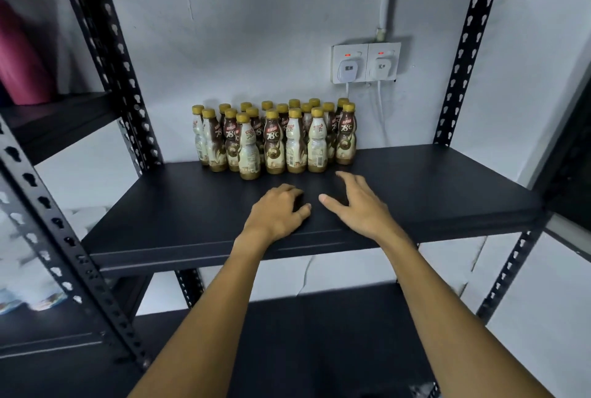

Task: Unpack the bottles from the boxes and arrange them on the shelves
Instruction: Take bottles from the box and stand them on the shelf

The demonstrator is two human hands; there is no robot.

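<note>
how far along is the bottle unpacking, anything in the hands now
Done: a cluster of gold-capped Kopiko 78°C bottles stands upright at the back of the black shelf. In hand: nothing; the left hand and right hand are empty, just in front of the bottles. Left: nothing in view shows how many remain to unpack; the shelf has bare room either side.

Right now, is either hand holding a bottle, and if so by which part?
Nothing is held. The left hand and the right hand are both empty over the shelf, short of the bottles and touching none.
</note>
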